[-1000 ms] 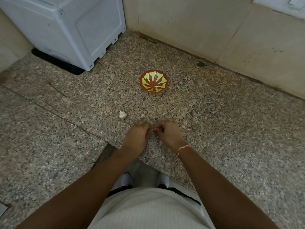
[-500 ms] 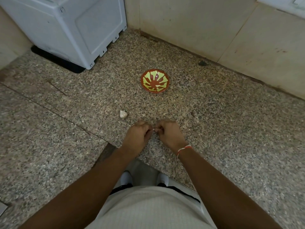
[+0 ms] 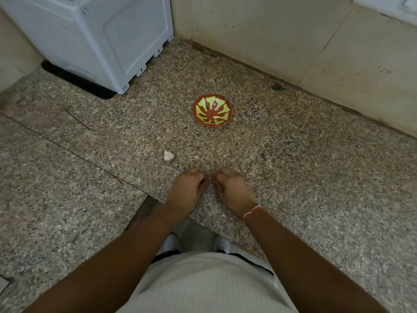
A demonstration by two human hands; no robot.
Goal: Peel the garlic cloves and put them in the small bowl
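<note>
Both hands, left hand (image 3: 185, 190) and right hand (image 3: 232, 190), have fingers curled, pinching a tiny garlic clove (image 3: 210, 178) between them above the surface (image 3: 316, 177). Another clove (image 3: 168, 156) lies just beyond the left fingers; the small bowl (image 3: 212, 113) sits farther ahead.

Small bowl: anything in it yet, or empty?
Empty. The small bowl shows only its painted red and green inside; no clove lies in it.
</note>
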